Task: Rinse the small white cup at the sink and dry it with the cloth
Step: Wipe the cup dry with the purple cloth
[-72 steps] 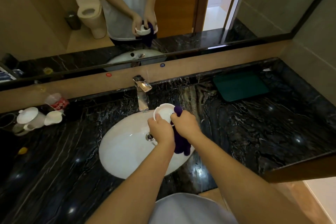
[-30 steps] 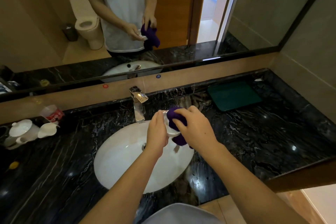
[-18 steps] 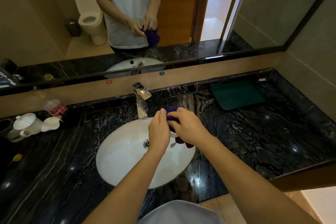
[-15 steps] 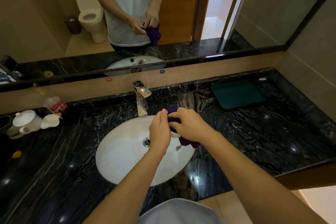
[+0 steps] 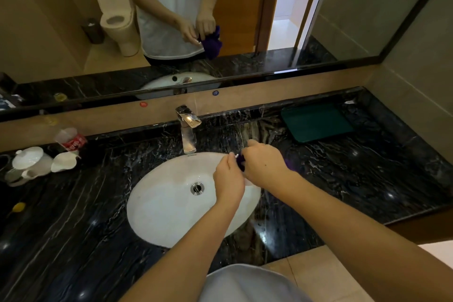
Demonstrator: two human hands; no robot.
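Both hands meet over the right rim of the white oval sink (image 5: 159, 203). My left hand (image 5: 229, 178) is closed around the small white cup (image 5: 236, 155), of which only a sliver of rim shows above the fingers. My right hand (image 5: 263, 164) presses the purple cloth (image 5: 240, 161) against the cup; most of the cloth is hidden between the hands. In the mirror, the purple cloth hangs below the hands. The chrome tap (image 5: 187, 127) stands behind the basin, with no water visibly running.
Black marble counter (image 5: 343, 179) runs left and right. A white lidded teapot (image 5: 29, 162), a white cup on its side (image 5: 64, 161) and a plastic bottle (image 5: 69, 140) sit at far left. A dark green tray (image 5: 316, 121) lies at back right.
The cup was plainly visible 2.4 s ago with the cloth hanging beside it; since then the hands have closed together, hiding the cup and nearly all of the cloth. The hands stay over the sink's right rim.
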